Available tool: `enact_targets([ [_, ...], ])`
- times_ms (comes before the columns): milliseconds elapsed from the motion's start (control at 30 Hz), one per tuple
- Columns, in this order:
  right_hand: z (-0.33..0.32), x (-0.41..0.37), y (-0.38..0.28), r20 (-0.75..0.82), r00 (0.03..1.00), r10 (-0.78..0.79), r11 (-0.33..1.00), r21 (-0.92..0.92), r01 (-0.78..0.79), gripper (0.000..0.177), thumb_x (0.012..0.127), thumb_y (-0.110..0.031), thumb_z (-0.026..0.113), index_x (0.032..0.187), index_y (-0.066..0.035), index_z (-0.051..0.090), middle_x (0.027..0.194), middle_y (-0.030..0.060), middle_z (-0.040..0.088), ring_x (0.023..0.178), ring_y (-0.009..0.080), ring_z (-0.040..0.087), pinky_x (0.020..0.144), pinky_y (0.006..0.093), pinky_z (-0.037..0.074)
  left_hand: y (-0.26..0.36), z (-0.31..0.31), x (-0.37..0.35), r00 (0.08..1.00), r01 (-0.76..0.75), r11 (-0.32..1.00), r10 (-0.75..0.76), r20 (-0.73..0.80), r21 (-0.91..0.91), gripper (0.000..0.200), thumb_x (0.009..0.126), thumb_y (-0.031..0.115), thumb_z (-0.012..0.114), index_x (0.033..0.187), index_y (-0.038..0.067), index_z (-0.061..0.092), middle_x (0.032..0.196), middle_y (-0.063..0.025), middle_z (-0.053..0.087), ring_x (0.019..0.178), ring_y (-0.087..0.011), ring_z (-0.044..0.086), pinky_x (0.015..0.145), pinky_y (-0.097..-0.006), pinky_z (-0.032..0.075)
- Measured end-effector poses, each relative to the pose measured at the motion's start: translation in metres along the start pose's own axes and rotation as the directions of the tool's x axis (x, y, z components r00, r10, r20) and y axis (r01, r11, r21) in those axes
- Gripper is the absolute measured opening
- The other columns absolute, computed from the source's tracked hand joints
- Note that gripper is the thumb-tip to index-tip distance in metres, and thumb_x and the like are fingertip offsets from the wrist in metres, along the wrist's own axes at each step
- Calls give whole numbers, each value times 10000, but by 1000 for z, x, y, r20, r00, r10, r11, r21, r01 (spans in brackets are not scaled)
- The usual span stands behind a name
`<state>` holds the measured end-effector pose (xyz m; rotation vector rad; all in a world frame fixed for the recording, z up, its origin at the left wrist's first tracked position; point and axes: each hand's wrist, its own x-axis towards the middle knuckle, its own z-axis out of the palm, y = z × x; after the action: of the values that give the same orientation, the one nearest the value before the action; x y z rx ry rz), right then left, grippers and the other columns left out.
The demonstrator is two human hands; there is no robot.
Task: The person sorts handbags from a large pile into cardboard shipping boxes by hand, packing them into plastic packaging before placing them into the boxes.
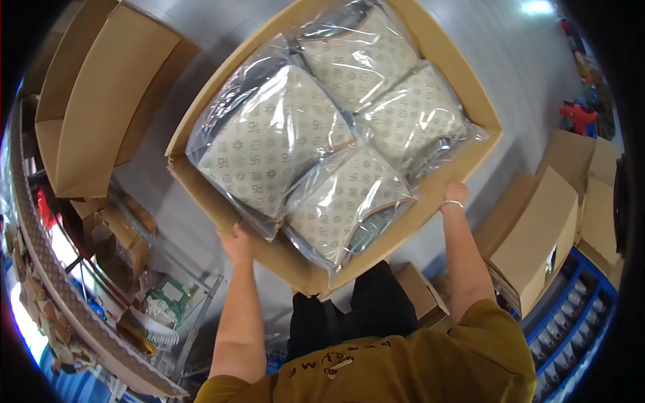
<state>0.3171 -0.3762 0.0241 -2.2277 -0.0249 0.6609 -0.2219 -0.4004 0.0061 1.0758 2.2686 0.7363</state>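
A large open cardboard box (pixel 201 201) is held out in front of me, tilted so that one corner points toward my body. Inside lie several cream-coloured patterned bags (pixel 272 144), each wrapped in clear, shiny plastic. My left hand (pixel 236 243) grips the near left wall of the box, its fingers partly hidden behind the cardboard. On the near right wall, my right hand (pixel 456 193) holds the rim, with a thin bracelet at its wrist. What lies under the top layer is hidden.
Tall open cardboard boxes (pixel 101 101) stand at the far left, and more boxes (pixel 537 235) are stacked on the right. A blue rack (pixel 571 309) is at the lower right. A curved shelf edge (pixel 60 295) runs along the left. Grey floor (pixel 500 60) shows beyond the box.
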Motion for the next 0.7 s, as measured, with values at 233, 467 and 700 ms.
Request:
enact_targets([
  [233,-9,-68,39,53,999,5,959,283,-19,220,712,-99,619,865,42,548,821,116,600,700,194,563,597,349,464,-27,-38,46,994,-108,987,103,49,116,454,794,135,559,1186,-28,398,1046,-218,560,976,-353,544,831,-377,421],
  [467,-58,-80,41,230,970,-77,997,0,79,224,774,-80,586,950,50,539,888,110,596,803,177,565,734,321,470,89,-27,44,975,-129,818,208,-79,560,557,767,166,622,1245,49,361,1171,-201,483,1069,-355,475,881,-385,392],
  [700,-102,7,-69,932,264,-250,370,-160,915,283,777,-215,598,973,-13,575,823,175,600,791,349,572,727,383,480,273,88,-13,629,-766,370,597,498,525,620,691,396,669,1258,334,426,1414,-27,242,1306,-309,184,996,-601,136],
])
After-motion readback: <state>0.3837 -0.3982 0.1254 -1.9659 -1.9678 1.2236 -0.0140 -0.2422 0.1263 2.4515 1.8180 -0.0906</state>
